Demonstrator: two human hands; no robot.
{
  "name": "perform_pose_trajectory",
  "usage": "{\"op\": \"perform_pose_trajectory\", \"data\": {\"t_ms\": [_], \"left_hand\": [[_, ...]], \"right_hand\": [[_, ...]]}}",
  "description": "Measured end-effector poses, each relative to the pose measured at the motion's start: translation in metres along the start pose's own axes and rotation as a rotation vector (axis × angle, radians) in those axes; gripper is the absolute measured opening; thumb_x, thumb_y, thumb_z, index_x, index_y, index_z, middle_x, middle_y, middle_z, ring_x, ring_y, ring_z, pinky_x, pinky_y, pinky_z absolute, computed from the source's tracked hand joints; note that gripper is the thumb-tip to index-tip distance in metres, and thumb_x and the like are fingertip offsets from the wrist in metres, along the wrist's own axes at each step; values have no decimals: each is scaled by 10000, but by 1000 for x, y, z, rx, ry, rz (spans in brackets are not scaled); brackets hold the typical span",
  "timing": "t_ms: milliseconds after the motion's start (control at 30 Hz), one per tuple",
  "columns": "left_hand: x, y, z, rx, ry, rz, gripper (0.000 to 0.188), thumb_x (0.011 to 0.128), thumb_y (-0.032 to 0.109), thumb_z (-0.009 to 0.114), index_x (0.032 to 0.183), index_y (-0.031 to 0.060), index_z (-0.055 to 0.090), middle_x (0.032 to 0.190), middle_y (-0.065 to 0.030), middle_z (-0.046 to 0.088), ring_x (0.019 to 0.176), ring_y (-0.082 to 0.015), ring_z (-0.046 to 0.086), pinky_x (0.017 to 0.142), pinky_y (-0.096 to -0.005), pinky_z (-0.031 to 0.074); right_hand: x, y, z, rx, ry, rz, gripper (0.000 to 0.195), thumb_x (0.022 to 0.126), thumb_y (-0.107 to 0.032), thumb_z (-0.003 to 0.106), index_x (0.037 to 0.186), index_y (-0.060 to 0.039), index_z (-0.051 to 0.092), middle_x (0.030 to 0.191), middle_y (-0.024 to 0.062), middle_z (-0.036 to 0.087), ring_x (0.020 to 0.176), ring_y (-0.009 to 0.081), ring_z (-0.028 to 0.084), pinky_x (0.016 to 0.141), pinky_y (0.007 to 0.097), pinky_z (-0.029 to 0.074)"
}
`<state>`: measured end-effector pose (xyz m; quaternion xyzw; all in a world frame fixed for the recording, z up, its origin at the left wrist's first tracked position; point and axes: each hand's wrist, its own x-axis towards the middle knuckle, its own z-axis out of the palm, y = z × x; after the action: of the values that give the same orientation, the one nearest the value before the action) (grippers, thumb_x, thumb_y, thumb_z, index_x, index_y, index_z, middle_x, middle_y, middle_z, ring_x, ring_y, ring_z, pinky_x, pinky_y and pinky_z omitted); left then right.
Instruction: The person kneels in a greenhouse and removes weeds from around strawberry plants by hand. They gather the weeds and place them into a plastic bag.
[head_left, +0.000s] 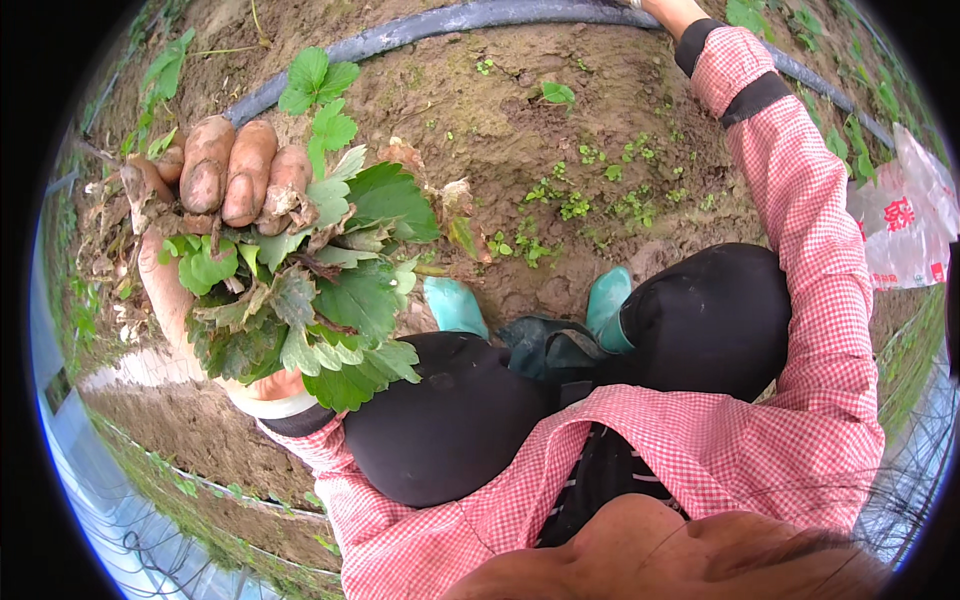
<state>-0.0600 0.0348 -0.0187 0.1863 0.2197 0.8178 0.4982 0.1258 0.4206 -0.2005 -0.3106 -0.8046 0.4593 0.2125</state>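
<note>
My left hand (244, 169), its fingers soiled, is closed around a bunch of green and withered strawberry leaves (360, 289). Brown, dried stems and leaf scraps stick out between the fingers and the palm. At the top edge, only the wrist end of my right hand (670, 10) shows, close to a dark grey hose (480, 16). Its fingers lie beyond the picture, so what they touch is hidden.
Bare, damp soil (450, 97) with small green seedlings (574, 204) slopes before my teal boots (455, 306). Strawberry leaves (319, 81) grow near the hose. A clear plastic bag (904, 217) with red print lies at the right. A strip of soil (187, 427) runs lower left.
</note>
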Motion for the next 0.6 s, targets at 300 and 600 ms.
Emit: {"op": "perform_pose_trajectory", "data": {"t_ms": [300,600], "left_hand": [[-1,5,-7,7,-64,-68,199,872,200,584,1042,99,558,847,-15,417,746,-142,391,666,-278,362],[8,-16,-8,2,95,-264,140,954,178,474,937,45,515,803,-40,404,744,-157,390,674,-290,370]], "right_hand": [[17,-5,-15,-383,-166,-19,240,824,-262,555,914,-82,687,896,70,680,702,192,595,634,384,468],[4,11,-18,-410,-23,-664,161,726,-145,549,767,-78,689,752,143,651,676,306,603,618,375,476]]}}
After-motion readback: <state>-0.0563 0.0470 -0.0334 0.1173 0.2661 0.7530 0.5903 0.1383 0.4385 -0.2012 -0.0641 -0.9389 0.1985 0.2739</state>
